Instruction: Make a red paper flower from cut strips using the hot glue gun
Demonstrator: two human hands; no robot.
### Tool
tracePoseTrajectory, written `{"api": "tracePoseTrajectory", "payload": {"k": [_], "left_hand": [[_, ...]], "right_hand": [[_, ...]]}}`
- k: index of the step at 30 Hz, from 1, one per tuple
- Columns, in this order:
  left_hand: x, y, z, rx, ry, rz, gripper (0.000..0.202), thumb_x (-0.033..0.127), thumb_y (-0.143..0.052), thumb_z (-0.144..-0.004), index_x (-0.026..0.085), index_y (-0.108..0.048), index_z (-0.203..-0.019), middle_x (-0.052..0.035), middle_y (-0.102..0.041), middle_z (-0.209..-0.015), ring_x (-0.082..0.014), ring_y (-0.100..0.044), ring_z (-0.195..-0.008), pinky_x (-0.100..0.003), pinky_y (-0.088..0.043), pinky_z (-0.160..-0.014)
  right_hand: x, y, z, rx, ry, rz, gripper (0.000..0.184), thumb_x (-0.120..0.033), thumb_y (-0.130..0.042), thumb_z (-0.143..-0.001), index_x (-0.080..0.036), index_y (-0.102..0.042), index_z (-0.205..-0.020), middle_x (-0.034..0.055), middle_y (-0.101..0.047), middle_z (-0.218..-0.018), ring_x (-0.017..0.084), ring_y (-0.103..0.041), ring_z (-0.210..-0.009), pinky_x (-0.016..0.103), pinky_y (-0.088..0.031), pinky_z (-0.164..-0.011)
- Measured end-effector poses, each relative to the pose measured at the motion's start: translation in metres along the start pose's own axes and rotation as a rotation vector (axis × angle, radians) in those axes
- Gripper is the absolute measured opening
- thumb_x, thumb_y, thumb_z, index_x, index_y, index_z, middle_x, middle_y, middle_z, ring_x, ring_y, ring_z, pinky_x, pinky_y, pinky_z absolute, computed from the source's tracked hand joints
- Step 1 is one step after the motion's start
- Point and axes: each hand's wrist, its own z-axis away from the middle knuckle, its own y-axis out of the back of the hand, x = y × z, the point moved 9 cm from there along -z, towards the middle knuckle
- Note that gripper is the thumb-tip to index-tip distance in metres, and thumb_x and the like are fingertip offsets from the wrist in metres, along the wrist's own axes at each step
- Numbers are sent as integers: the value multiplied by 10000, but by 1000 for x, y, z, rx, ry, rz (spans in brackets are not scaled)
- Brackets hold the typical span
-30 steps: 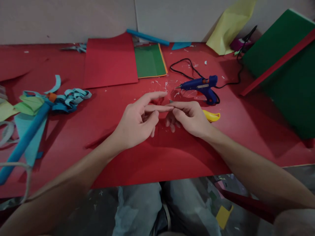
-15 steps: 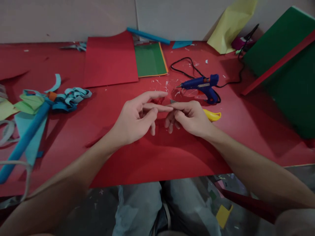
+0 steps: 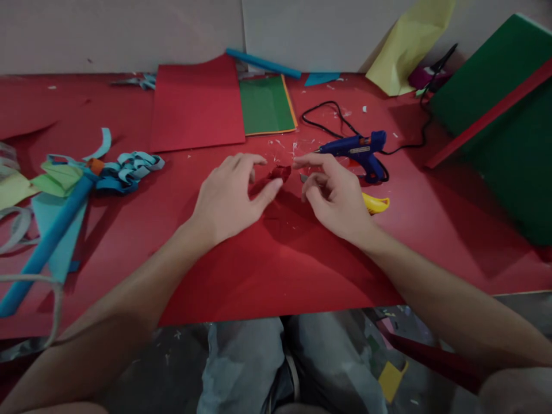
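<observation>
Over the red table, my left hand (image 3: 230, 195) is open, its thumb and fingers apart and close to a small crumpled red piece (image 3: 281, 172). My right hand (image 3: 336, 198) hovers on the other side of that piece, index finger stretched out and the other fingers loosely curled, holding nothing that I can see. A gap separates the two hands. Just past my right hand lies a blue glue gun (image 3: 356, 146), nozzle to the left. The yellow handle (image 3: 376, 203) of a cutter shows beside my right wrist, partly hidden by the hand.
Red sheet (image 3: 198, 106) and green sheets (image 3: 267, 106) lie at the back. A blue paper tube with paper chains (image 3: 125, 172) lies left, near a tape roll (image 3: 17, 230). A green board (image 3: 495, 132) stands right. The glue gun's black cord (image 3: 425, 135) runs rightward.
My hands were touching at the fingertips; now they have moved apart. The fingers of my left hand have lifted and spread, and the small red piece between the hands shows more plainly.
</observation>
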Motion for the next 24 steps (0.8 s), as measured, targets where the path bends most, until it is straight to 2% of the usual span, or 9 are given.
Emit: {"api": "tracePoseTrajectory", "payload": {"k": [1,3,6,9,12,15,18,21,24], "left_hand": [[3,-4,2,-26,-4,-62,447,558,-616,-1004,196,-682,-1258,-109,-730,-1105,-312,-676,-1064,-430,-497,-868],[7,-15,4,-101,-5,-133,340,433,-662,-977,190,-704,-1210,-130,-709,-1284,-355,-635,-1219,-481,-487,-978],[8,-22,3,-160,-3,-115,198,310,-610,-995,212,-728,-1121,-101,-730,-1272,-327,-652,-1195,-483,-481,-995],[10,-18,0,-155,-42,-65,225,253,-559,-1011,237,-726,-1160,-85,-742,-1258,-307,-659,-1203,-472,-472,-1003],[12,-15,0,-151,-75,-54,232,228,-537,-1009,243,-719,-1152,-82,-746,-1240,-303,-661,-1202,-479,-463,-1025],[18,-11,3,-120,-100,-37,289,200,-566,-959,234,-691,-1217,-95,-718,-1305,-321,-642,-1254,-504,-457,-1068],[26,-5,5,-50,-126,63,316,225,-609,-935,234,-665,-1246,-100,-670,-1365,-324,-613,-1311,-518,-459,-1113],[29,-1,6,25,-142,197,116,300,-634,-976,232,-676,-1060,-86,-660,-1325,-289,-620,-1288,-489,-488,-1122],[28,-3,5,69,-190,299,126,313,-672,-978,223,-645,-895,-75,-663,-1266,-261,-642,-1239,-454,-514,-1111]], "right_hand": [[1,-2,0,-19,3,44,389,-133,-615,-923,-238,-632,-1297,61,-720,-1070,141,-607,-698,320,-544,-665],[7,-7,0,-63,-6,84,487,-145,-602,-943,-248,-584,-1418,57,-715,-1009,158,-607,-683,356,-578,-692],[19,-14,-1,-99,-6,47,517,-180,-587,-977,-280,-539,-1482,72,-736,-1130,158,-639,-695,394,-626,-748],[27,-15,-4,-95,9,-26,455,-195,-583,-980,-268,-583,-1429,98,-703,-1335,171,-704,-843,408,-644,-851],[28,-15,-7,-102,21,-76,362,-168,-574,-961,-224,-659,-1308,83,-732,-1221,164,-712,-898,360,-634,-848],[19,-12,-7,-95,64,-104,344,-112,-555,-941,-216,-688,-1241,50,-735,-1104,127,-693,-798,308,-616,-764],[-1,-5,-5,-48,195,-35,367,-66,-546,-929,-228,-713,-1213,57,-723,-1165,147,-710,-891,329,-617,-819],[-22,-6,0,-61,331,64,364,-80,-532,-965,-245,-719,-1230,74,-711,-1249,189,-708,-1060,365,-623,-901],[-32,-8,4,-80,375,82,324,-172,-510,-1040,-262,-679,-1302,82,-705,-1282,211,-701,-1114,405,-632,-944]]}}
